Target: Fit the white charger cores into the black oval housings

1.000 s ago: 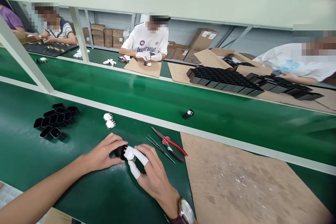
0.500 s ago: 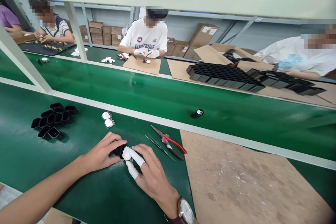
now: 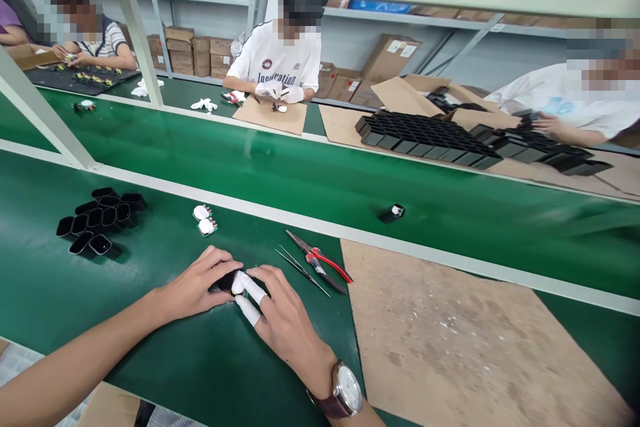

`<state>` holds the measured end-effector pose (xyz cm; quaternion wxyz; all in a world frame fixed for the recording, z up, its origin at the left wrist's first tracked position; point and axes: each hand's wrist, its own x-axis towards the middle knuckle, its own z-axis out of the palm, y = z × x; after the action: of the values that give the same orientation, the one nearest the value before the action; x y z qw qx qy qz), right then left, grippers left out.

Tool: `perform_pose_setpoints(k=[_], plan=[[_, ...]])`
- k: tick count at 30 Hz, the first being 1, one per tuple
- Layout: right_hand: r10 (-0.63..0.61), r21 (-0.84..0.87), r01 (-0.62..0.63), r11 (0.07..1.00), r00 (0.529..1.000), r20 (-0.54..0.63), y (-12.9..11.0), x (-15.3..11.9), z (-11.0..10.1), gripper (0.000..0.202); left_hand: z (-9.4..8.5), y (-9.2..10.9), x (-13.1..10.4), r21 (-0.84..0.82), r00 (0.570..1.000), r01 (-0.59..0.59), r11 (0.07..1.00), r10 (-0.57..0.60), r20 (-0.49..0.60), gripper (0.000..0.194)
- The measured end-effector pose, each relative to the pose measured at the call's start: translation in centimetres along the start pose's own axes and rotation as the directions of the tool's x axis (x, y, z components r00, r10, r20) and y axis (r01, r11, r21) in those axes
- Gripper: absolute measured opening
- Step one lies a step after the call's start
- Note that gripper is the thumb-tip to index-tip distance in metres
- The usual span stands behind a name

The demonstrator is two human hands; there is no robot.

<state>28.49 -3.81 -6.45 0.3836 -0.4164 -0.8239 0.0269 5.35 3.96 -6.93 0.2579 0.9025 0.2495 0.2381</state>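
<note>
My left hand [image 3: 200,283] grips a small black housing [image 3: 228,280] just above the green table. Two fingers of my right hand [image 3: 280,310] wear white covers and pinch a white-topped circuit board [image 3: 239,282] at the housing's open end. Part of the board appears to sit inside the housing; the fingers hide the rest. Behind my hands lie two white-topped boards [image 3: 205,225]. Several black housings [image 3: 103,219] stand in a cluster at the left. Tweezers [image 3: 304,271] and red-handled pliers [image 3: 320,263] lie to the right of my right hand.
Cardboard [image 3: 470,333] covers the table at the right. A white rail [image 3: 300,218] borders the green belt [image 3: 280,167], which carries a filled black housing [image 3: 393,213]. People work across it, beside stacked black housings [image 3: 425,140]. A slanted post [image 3: 45,100] stands at the left.
The board sits deeper in the housing between my hands. The housing on the belt has moved right. Across the belt, the person at the right has raised a hand with a black piece.
</note>
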Motion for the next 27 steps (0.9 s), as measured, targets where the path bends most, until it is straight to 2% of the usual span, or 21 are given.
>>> perform_pose_setpoints(k=[4, 6, 10, 14, 18, 21, 25, 27], plan=[[0.011, 0.113, -0.008, 0.994, 1.000, -0.028, 0.2, 0.1, -0.3, 0.036, 0.1, 0.0, 0.0, -0.098, 1.000, 0.007, 0.995, -0.005, 0.022, 0.054], [0.002, 0.118, 0.000, 0.993, 1.000, -0.009, 0.2, 0.2, -0.3, 0.032, 0.1, 0.0, 0.1, -0.155, 0.999, 0.020, 0.988, -0.014, 0.044, 0.053], [0.015, 0.024, -0.018, 1.000, 0.995, 0.096, 0.0, 0.6, 0.2, 0.028, 0.0, 0.0, 0.3, -0.212, 0.995, 0.091, 0.973, -0.079, 0.067, 0.048], [0.030, 0.037, -0.034, 0.999, 0.995, 0.098, -0.1, 0.7, 0.9, 0.029, -0.3, 0.0, 0.2, -0.237, 0.994, 0.093, 0.967, -0.078, 0.073, 0.043], [0.123, 0.199, -0.132, 0.971, 0.991, 0.059, 0.0, 0.1, 1.2, 0.037, -0.3, 0.3, 0.0, -0.289, 0.996, 0.080, 0.954, -0.064, 0.063, 0.040], [0.201, 0.264, -0.220, 0.939, 0.975, 0.097, 0.0, -0.1, 1.3, 0.049, -0.2, 0.3, 0.0, -0.306, 0.995, 0.093, 0.948, -0.078, 0.059, 0.038], [0.169, 0.316, -0.199, 0.928, 0.978, 0.121, 0.0, 0.2, 1.4, 0.045, -0.1, 0.2, 0.2, -0.300, 0.994, 0.104, 0.948, -0.093, 0.051, 0.024], [0.133, 0.270, -0.166, 0.949, 0.982, 0.136, 0.0, 0.3, 1.3, 0.042, -0.1, 0.1, 0.3, -0.299, 0.993, 0.113, 0.948, -0.099, 0.062, 0.020]])
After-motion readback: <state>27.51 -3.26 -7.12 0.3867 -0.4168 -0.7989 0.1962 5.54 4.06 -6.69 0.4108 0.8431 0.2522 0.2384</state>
